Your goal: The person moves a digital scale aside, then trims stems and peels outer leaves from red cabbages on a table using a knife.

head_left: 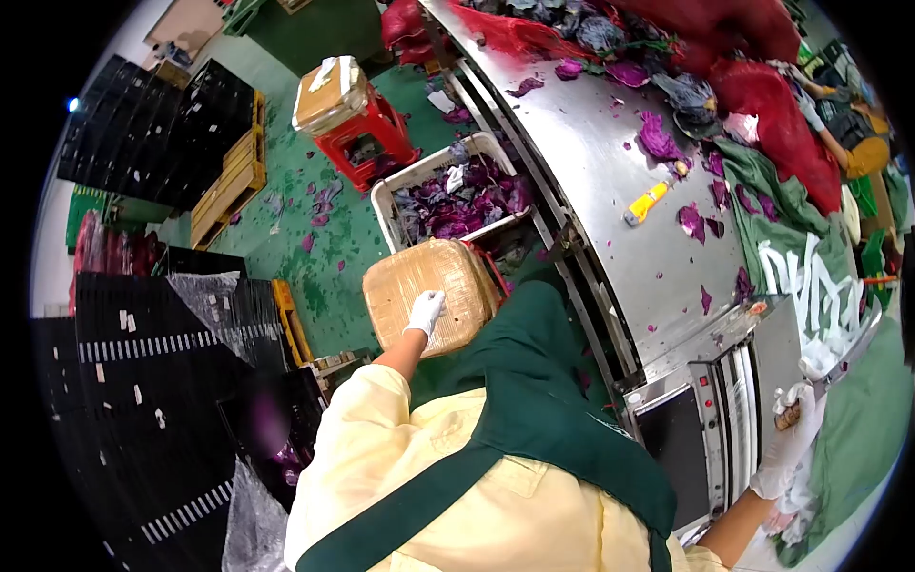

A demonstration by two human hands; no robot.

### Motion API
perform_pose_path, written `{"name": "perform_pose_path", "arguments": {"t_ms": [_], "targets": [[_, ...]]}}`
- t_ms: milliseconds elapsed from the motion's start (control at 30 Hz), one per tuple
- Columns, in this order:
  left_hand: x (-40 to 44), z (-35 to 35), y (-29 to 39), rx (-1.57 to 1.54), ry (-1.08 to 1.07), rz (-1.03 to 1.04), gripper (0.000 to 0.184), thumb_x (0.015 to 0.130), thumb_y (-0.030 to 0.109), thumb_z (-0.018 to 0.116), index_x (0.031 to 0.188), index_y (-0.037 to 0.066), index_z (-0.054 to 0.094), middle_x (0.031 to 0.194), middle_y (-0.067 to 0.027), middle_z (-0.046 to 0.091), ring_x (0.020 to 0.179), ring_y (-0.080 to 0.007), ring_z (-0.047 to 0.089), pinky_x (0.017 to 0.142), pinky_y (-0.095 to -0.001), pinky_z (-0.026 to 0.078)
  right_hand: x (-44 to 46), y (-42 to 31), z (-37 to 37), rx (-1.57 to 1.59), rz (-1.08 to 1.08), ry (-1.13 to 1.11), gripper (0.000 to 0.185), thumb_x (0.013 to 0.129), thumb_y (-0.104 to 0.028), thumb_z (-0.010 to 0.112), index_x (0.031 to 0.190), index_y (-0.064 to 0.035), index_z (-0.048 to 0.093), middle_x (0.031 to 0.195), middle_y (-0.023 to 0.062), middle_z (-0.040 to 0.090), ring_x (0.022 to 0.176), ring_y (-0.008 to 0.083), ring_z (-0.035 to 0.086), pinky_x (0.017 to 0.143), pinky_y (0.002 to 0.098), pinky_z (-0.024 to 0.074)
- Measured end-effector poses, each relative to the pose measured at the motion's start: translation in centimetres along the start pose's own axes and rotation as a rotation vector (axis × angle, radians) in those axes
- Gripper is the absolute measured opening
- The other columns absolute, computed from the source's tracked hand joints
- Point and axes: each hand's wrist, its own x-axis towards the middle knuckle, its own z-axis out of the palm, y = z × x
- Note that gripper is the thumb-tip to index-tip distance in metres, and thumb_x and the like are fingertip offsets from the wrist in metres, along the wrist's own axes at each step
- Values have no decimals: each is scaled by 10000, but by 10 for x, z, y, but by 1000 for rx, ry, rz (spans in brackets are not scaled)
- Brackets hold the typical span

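Your right hand (793,434) is closed around a brown-handled knife (858,343) at near right, past the tabletop (596,167); your left hand (426,311), loosely curled, is over a tape-wrapped stool (410,276), any hold unclear.

Tan, square-topped stool with rounded corners (405,286), wrapped in clear tape; upright, top facing up, surface creased, glints of light on it. Sits centre-left; red part visible at its right side. Silver, metal-bladed knife (858,345) at near right, held up, blade angled toward far right; handle mostly covered by the grip.
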Motion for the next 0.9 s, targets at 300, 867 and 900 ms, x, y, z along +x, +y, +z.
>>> {"name": "perform_pose_path", "arguments": {"t_ms": [300, 867, 900], "targets": [[42, -7, 41, 661, 291, 161, 518, 876, 459, 656, 1209, 63, 668, 1106, -200, 711, 1091, -365, 661, 969, -427, 508, 58, 1, 70, -40, 109, -212, 323, 944, -73, 568, 1251, 26, 579, 783, 4, 504, 640, 73, 462, 596, 225, 425], [131, 8, 93, 1164, 353, -292, 774, 848, 758, 513, 1442, 262, 534, 1493, -169, 479, 1467, -407, 287, 1152, -611, 247, 144, 232, 406, -71, 316, -577, 169, 985, -42, 569, 1151, -9, 557, 1106, 50, 599, 955, 122, 586, 921, 278, 502], [133, 8, 95, 1158, 336, -303, 770, 847, 763, 509, 1431, 262, 546, 1492, -166, 478, 1472, -406, 270, 1160, -611, 234, 143, 237, 410, -171, 283, -625, 177, 979, -32, 560, 1154, -6, 559, 1125, 59, 590, 989, 143, 592, 956, 288, 469]]}}
